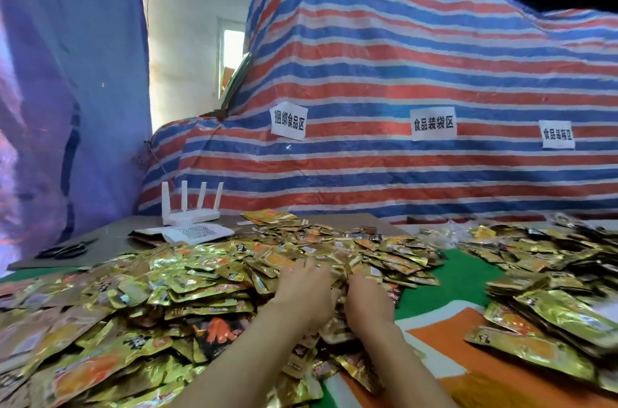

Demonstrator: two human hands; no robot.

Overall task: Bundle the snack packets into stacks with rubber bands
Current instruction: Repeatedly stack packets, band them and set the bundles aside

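Apparently the two hands are gathering packets. The left hand (302,287) lies with its fingers stretched flat on the big heap of snack packets (207,277) that covers the worktop (461,277). The right hand (366,297) is just beside it, fingertips buried in the heap, so I cannot tell if it holds anything. They work close together, probably to square some packets into one stack. No rubber band is visible.

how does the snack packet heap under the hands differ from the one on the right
Left hand and right hand touch the centre heap of gold foil snack packets; the right heap lies untouched. The centre heap spreads wider than the right heap. Both look loose, unbundled.
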